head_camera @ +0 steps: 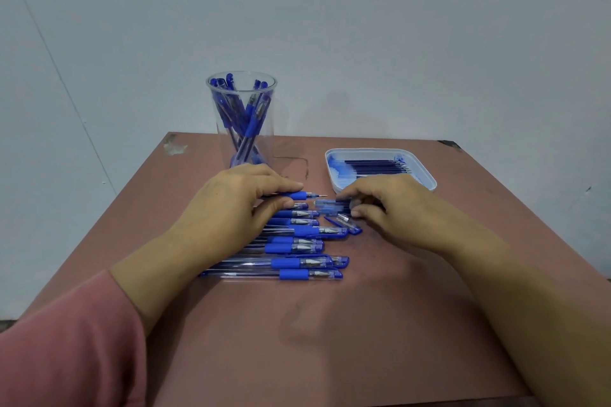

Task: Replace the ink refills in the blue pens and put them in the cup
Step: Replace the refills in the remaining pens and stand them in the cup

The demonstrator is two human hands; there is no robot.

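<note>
My left hand (231, 205) grips an uncapped blue pen (299, 196) by its rubber grip, tip pointing right, just above the table. My right hand (390, 205) pinches a clear blue pen cap (330, 205) a short way right of that tip. Another loose cap (345, 223) lies just below it. A row of several capped blue pens (297, 246) lies on the table under and below my left hand. A tall clear cup (243, 122) with several blue pens stands behind my left hand. A white tray (426, 175) holding several dark refills (373, 166) sits at the back right.
The brown table (330, 340) ends near a pale wall at the back; its right edge runs diagonally past my right forearm. A pink sleeve (66, 340) covers my left arm at the lower left.
</note>
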